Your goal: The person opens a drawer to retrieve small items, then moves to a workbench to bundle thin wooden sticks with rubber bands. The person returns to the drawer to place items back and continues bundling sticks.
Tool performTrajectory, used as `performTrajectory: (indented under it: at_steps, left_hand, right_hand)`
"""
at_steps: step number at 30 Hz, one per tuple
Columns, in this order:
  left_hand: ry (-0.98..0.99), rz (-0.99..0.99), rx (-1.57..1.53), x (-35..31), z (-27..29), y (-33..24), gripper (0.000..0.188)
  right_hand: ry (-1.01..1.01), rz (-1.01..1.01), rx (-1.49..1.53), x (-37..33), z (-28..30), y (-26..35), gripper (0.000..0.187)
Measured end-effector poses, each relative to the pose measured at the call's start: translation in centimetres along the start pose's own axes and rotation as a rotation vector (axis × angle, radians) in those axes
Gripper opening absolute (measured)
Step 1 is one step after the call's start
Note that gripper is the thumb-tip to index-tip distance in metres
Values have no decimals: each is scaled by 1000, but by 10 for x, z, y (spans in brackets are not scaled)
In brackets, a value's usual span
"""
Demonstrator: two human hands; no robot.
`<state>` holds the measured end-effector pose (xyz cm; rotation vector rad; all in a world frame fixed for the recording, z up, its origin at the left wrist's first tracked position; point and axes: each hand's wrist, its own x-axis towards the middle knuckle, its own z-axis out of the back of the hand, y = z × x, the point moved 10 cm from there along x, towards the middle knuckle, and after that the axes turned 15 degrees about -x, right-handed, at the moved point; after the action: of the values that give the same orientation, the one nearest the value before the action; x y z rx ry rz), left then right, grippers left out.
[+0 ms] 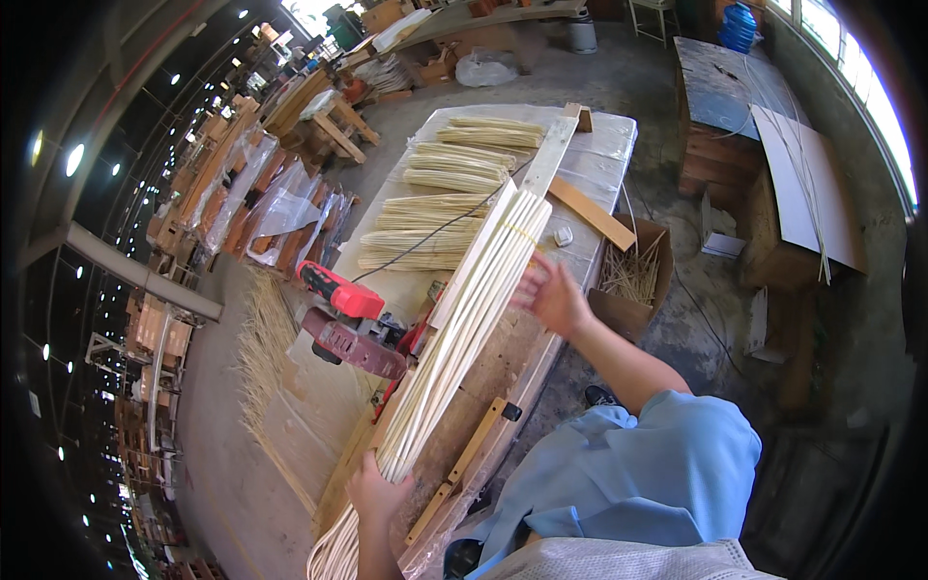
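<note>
A long bundle of pale rattan-like canes (462,333) lies slantwise along a wooden fence on the workbench. A thin yellow band (519,232) crosses it near its far end. My left hand (377,495) is closed around the near part of the bundle, where the loose cane ends fan out below. Beside the far part, my right hand (553,295) has its fingers stretched out toward the canes. They are somewhat blurred, and whether they touch is unclear. A red mitre saw (353,333) stands immediately left of the bundle, its blade mostly hidden.
Several cut cane bundles (454,169) lie on the plastic-covered table (609,145). A black cord (425,242) runs over them from the saw. A cardboard box (633,304) of offcuts stands at the right. Loose canes (261,362) lie at the left. Wooden cabinets (725,164) stand farther right.
</note>
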<state>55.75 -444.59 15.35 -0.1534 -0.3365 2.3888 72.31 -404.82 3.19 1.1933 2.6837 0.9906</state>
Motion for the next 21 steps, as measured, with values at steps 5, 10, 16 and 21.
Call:
performTrajectory:
  at_steps: [5,10,16,21]
  left_hand:
    - [53,87,52,8,-30,10,77]
    - [-8,109,134,11,-63,7,84]
    - [79,80,101,28,-97,4,89]
    - [282,68,52,34,-125,-8,100]
  right_hand:
    - [-161,-50,-109,45,20,26,74]
    - [-443,-199,-114,55,44,-1,57]
    - [-577,-450,-108,51,99,-34,51]
    - [-658,-503,-90,38,106,-44,48]
